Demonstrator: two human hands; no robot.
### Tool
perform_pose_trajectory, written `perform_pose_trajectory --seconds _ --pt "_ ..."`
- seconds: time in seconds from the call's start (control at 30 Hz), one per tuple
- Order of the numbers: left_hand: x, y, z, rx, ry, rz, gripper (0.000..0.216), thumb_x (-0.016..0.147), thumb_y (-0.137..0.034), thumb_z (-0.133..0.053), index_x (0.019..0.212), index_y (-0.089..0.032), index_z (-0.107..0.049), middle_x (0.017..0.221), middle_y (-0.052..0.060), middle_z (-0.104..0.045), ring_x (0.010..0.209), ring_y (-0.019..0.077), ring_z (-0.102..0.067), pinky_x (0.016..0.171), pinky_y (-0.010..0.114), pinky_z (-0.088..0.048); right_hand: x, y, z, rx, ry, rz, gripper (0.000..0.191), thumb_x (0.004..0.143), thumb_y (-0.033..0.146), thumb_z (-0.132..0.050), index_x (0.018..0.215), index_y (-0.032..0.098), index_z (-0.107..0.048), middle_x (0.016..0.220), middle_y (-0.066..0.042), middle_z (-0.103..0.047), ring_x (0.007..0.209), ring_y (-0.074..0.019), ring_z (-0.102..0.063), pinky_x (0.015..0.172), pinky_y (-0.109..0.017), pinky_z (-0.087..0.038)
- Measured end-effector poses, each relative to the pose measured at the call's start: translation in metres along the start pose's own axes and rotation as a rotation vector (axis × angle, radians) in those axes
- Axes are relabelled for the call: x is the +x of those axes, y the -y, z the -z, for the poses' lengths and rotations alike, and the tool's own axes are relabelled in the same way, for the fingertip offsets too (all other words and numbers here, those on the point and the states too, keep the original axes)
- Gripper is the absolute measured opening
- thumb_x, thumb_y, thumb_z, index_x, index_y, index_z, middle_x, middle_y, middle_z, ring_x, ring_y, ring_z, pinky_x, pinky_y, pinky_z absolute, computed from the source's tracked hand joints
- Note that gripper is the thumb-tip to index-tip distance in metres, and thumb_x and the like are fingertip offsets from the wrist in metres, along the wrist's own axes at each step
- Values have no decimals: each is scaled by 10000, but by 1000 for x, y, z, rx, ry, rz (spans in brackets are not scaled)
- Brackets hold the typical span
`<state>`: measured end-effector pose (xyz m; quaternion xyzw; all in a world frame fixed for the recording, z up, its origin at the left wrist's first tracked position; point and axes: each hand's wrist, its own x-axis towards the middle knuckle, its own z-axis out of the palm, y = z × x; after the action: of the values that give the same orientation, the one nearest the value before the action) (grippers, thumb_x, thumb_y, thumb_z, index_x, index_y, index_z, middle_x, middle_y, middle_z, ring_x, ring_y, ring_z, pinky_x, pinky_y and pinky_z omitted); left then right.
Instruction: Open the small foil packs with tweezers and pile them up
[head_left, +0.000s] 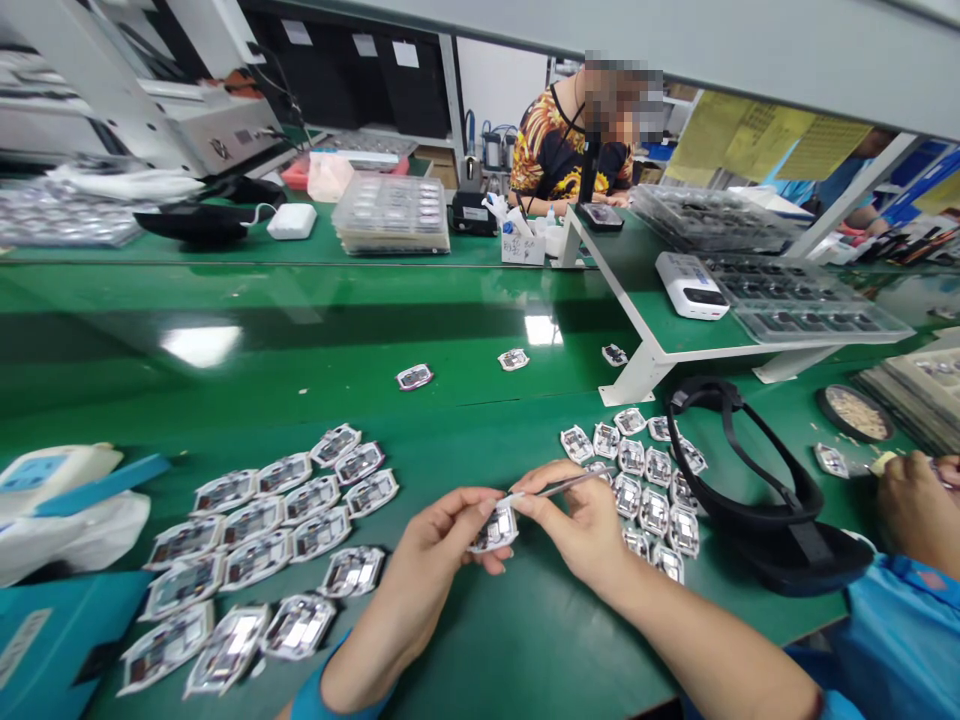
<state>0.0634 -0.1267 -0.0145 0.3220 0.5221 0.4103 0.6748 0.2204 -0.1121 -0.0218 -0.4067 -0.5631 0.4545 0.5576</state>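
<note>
A small white-rimmed watch case [495, 532] with shiny metal and circuit parts inside is held between the fingers and thumb of my left hand [429, 560]. My right hand [589, 530] grips slim metal tweezers [574, 481] that lie across it, pointing up to the right. The thumb and fingertip of that hand also touch the upper edge of the watch case. Several similar watch cases [259, 558] lie in slanting rows left of my hands. Another group of them [654, 508] lies just to the right, partly behind my right hand.
A black head-strap visor [795, 540] lies at right. Past it, a co-worker's hand [919, 500] is near a dish of small pieces [855, 412]. A white-legged shelf [645, 365] holds clear trays [810, 300]. A teal box [60, 640] stands at left. Another person [547, 150] sits opposite.
</note>
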Motion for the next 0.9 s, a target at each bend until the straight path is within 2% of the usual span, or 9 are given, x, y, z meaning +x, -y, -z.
perform_pose_trajectory --seconds 0.13,0.33,0.57,0.7,0.9 --pt "0 1 1 13 5 1 302 723 -424 -731 866 -161 -696 607 8 -706 524 138 -619 516 227 -494 0 0 0 -20 -4 -5 35 777 212 -724 787 194 -696 783 -38 -740 747 -182 -701 719 -313 -559" --pt "0 -3 -1 -3 -21 12 366 680 -431 -752 898 -142 -696 647 17 -707 565 165 -641 525 256 -519 1 -1 1 -31 -32 -5 29 780 207 -717 789 195 -692 781 -33 -741 734 -176 -699 701 -297 -558" --pt "-3 -10 -5 -22 -37 -7 365 695 -471 -726 832 -134 -685 555 2 -668 500 138 -584 455 225 -472 2 3 2 -20 51 53 23 786 189 -716 787 198 -695 792 -47 -737 773 -191 -702 748 -328 -556" --pt "-3 -12 -5 -51 -21 -2 378 685 -484 -741 823 -137 -683 592 1 -658 551 148 -594 451 226 -473 2 6 2 -26 84 97 31 792 184 -715 776 201 -695 796 -49 -738 774 -192 -700 765 -340 -547" --pt "-3 -10 -1 -14 30 12 362 677 -403 -783 911 -153 -668 699 -13 -678 590 121 -610 523 217 -471 3 1 3 16 50 -12 36 793 203 -704 816 198 -678 811 -40 -729 776 -182 -694 739 -315 -547"
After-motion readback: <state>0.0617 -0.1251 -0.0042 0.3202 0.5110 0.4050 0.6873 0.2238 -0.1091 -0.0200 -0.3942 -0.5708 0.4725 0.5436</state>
